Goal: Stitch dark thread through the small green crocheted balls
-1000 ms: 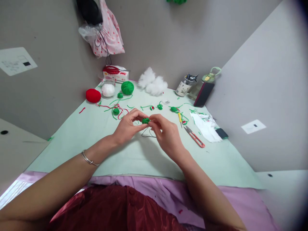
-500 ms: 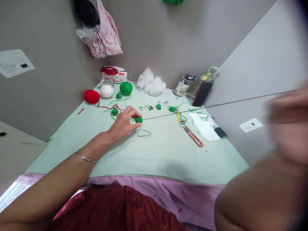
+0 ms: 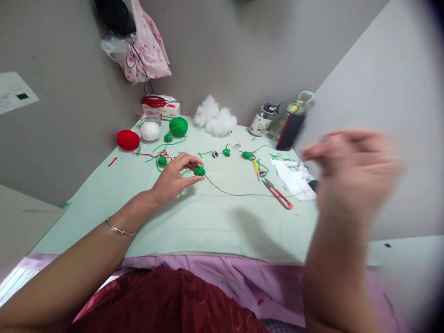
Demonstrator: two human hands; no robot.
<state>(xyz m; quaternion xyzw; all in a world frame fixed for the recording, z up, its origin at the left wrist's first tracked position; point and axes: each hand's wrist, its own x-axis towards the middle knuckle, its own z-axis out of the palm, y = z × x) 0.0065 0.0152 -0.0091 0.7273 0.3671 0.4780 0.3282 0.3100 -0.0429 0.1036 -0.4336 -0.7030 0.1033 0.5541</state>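
My left hand (image 3: 175, 178) pinches a small green crocheted ball (image 3: 199, 170) between thumb and fingers, just above the table. From the ball a thin dark thread (image 3: 239, 194) hangs in a slack curve and runs right, past the thread snips, towards my right hand (image 3: 354, 171). That hand is raised at the right and smeared by motion, its fingers drawn together in a pinch. Whether a needle is on the thread's far end cannot be made out. The orange-handled thread snips (image 3: 279, 195) lie on the table between my hands.
Several small green crocheted pieces, among them one with a yellow-handled tool (image 3: 255, 167), lie mid-table. Behind are a red yarn ball (image 3: 128, 139), a green yarn ball (image 3: 178, 126), white stuffing (image 3: 215, 118), a pen cup (image 3: 260, 125) and a phone (image 3: 290, 132). White tissue (image 3: 293, 180) lies right.
My right hand has come from the far right edge inward to the left. The thread, taut before, now sags. My left hand still holds the green ball in nearly the same place.
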